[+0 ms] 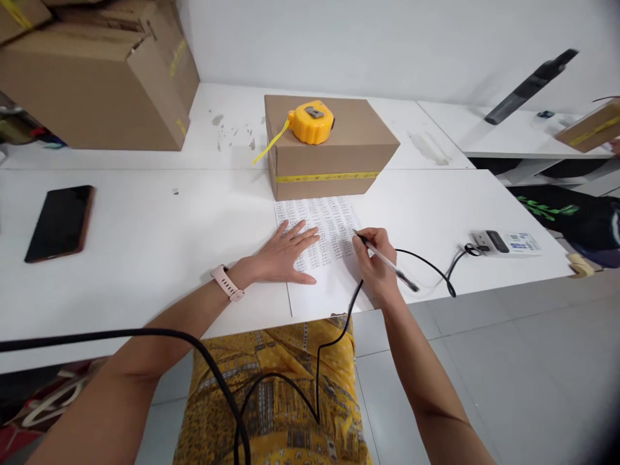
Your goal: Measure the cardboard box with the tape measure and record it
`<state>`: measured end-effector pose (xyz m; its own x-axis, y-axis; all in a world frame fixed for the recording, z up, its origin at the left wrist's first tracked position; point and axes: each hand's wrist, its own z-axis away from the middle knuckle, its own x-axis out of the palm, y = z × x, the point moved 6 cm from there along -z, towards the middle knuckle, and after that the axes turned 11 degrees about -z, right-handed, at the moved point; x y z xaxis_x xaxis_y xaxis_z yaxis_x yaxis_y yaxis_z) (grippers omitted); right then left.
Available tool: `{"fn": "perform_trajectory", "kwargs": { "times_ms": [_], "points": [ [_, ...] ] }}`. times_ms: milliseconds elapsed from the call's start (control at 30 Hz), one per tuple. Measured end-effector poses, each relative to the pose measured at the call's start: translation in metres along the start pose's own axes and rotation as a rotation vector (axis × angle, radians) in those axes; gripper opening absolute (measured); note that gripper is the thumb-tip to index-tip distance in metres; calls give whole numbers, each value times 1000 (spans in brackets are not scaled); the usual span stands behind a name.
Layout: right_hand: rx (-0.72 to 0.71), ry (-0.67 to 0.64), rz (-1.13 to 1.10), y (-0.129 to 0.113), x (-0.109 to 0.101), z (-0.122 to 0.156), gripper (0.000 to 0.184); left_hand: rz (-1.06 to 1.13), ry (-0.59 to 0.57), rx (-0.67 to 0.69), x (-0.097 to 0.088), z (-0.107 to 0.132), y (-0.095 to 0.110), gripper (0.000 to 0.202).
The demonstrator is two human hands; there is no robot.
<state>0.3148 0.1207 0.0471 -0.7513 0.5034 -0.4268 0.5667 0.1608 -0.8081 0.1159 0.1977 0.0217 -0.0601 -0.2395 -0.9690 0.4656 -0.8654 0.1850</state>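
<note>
A sheet of white paper with columns of small handwriting lies on the table in front of me. My left hand rests flat on its left part, fingers spread. In my right hand is a pen with a clear barrel, held in a writing grip. Its tip meets the right side of the writing. Just behind the sheet stands a closed cardboard box with yellow tape round it. On top of the box sits a yellow tape measure with a yellow strap.
A phone lies at the left of the white table. Large cardboard boxes stand back left. A black cable runs past my right hand to a power strip. A dark cylinder leans at the back right.
</note>
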Motion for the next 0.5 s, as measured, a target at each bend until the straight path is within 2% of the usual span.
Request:
{"fn": "perform_trajectory", "kwargs": {
  "times_ms": [67, 167, 233, 300, 333, 367, 433, 500],
  "points": [
    [-101, -120, 218, 2, -1, -9, 10, -8, -2, 0, 1, 1, -1, 103],
    [-124, -266, 495, 11, 0, -15, 27, -9, -19, 2, 0, 7, -1, 103],
    [-121, -308, 560, 13, 1, -14, 36, 25, -40, -4, -6, 16, -1, 100],
    [-154, -270, 512, 9, -3, -15, 38, 136, -13, -70, -21, 26, -5, 83],
    [-173, -211, 458, 6, -7, -18, 37, 212, 55, -130, -34, 31, -10, 70],
    [-187, -136, 393, 2, -13, -23, 35, 285, 172, -201, -52, 36, -16, 57],
    [-200, 17, 269, -6, -25, -40, 33, 356, 504, -319, -96, 44, -30, 40],
    [-197, 109, 197, -15, -33, -67, 36, 297, 791, -366, -140, 46, -38, 35]
  ]
}}
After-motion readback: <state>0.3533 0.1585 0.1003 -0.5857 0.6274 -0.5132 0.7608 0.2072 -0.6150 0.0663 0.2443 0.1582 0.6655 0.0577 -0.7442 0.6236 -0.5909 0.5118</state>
